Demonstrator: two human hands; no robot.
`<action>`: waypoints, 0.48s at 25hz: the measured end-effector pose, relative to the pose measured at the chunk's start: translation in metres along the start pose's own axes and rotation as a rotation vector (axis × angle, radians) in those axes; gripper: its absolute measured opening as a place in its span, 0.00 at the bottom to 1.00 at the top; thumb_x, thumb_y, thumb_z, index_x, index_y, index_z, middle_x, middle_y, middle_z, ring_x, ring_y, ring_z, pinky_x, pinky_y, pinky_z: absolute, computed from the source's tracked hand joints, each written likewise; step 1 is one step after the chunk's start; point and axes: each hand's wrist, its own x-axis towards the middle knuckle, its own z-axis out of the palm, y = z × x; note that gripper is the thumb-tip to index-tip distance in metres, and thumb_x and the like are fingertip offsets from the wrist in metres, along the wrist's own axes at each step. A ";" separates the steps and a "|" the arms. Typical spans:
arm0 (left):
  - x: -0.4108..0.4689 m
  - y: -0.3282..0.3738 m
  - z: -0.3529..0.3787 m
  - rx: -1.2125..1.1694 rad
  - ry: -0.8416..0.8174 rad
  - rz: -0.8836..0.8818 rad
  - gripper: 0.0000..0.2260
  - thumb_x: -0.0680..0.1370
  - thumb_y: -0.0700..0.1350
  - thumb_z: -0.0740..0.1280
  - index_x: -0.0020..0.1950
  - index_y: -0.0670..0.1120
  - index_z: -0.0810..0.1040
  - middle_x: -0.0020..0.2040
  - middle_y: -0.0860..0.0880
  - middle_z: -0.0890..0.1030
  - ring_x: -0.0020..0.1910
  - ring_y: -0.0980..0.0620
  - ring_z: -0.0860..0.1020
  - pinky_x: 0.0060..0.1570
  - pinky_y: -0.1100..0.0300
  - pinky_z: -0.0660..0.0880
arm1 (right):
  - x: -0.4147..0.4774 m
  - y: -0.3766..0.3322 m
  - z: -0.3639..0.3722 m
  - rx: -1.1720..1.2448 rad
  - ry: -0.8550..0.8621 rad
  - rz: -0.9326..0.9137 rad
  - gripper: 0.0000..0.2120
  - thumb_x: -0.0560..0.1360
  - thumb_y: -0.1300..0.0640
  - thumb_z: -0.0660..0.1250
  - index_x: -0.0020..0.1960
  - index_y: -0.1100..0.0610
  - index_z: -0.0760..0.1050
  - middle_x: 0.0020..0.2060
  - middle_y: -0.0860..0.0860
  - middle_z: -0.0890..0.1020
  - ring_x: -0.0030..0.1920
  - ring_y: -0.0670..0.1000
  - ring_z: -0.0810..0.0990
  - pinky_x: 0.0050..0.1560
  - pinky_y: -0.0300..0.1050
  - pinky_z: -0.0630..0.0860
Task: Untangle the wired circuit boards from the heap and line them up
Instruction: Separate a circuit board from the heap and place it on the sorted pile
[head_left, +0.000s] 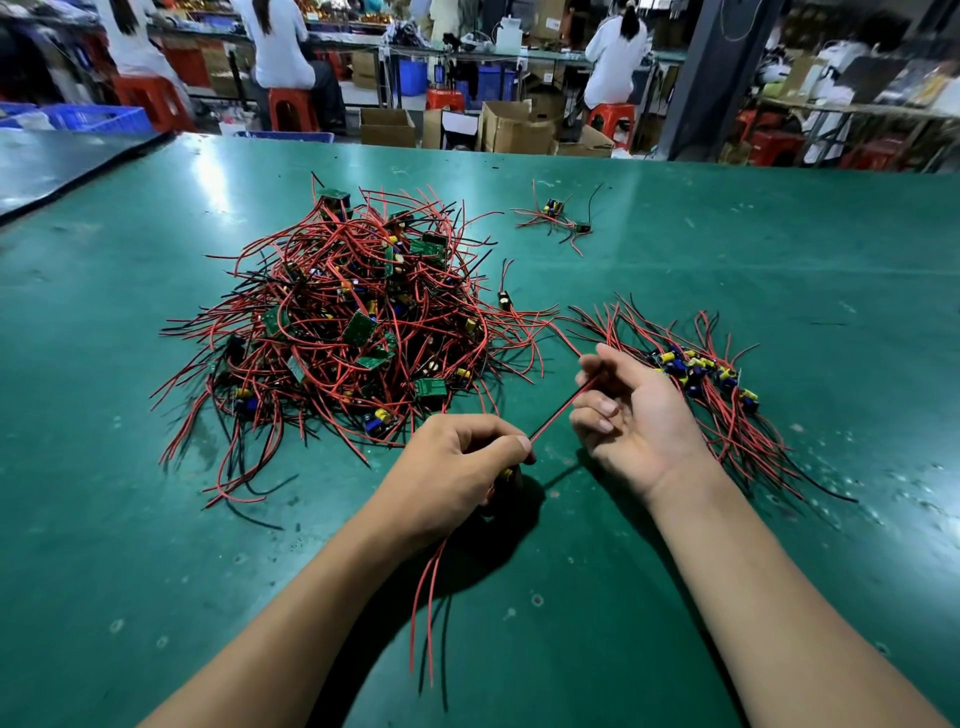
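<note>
Here, above the green bench mat (675, 597), our left hand (457, 467) clenches a small wired circuit board (506, 473), all but a yellow part hidden in the fist, while our right hand (631, 415) curls its fingers round the taut red-and-black lead (561, 411), between the tangled heap of red-wired green boards (343, 322) and the sorted row (701, 374) at right. We judge a hard tug could snag the lead's far end, lost behind those fingers, and drag heap boards along.

Board (507, 473) in left hand (452, 467): mostly covered by fingers (493, 441), only a yellow part shows. Wire (558, 410) end hidden inside right hand (639, 421). Small cluster (558, 215) at 1 o'clock: board count unreadable.
</note>
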 end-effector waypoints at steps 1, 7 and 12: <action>-0.001 0.001 0.000 0.004 -0.008 -0.001 0.08 0.78 0.41 0.68 0.41 0.40 0.83 0.32 0.46 0.78 0.32 0.48 0.72 0.32 0.60 0.68 | 0.000 -0.002 0.000 0.028 -0.012 0.010 0.22 0.81 0.56 0.62 0.31 0.61 0.79 0.29 0.50 0.72 0.18 0.43 0.62 0.17 0.34 0.58; -0.001 0.002 0.000 0.023 -0.009 0.004 0.08 0.78 0.40 0.67 0.41 0.40 0.83 0.31 0.47 0.80 0.32 0.50 0.74 0.32 0.62 0.69 | 0.000 -0.004 -0.003 0.012 -0.008 -0.027 0.25 0.82 0.54 0.61 0.29 0.60 0.81 0.31 0.51 0.73 0.19 0.42 0.62 0.18 0.33 0.59; 0.000 -0.002 -0.002 -0.012 0.046 0.003 0.08 0.79 0.42 0.68 0.42 0.42 0.84 0.33 0.47 0.80 0.31 0.51 0.74 0.30 0.63 0.71 | 0.000 -0.002 -0.005 -0.180 -0.025 -0.081 0.20 0.78 0.42 0.65 0.45 0.58 0.83 0.35 0.48 0.77 0.24 0.42 0.63 0.21 0.33 0.61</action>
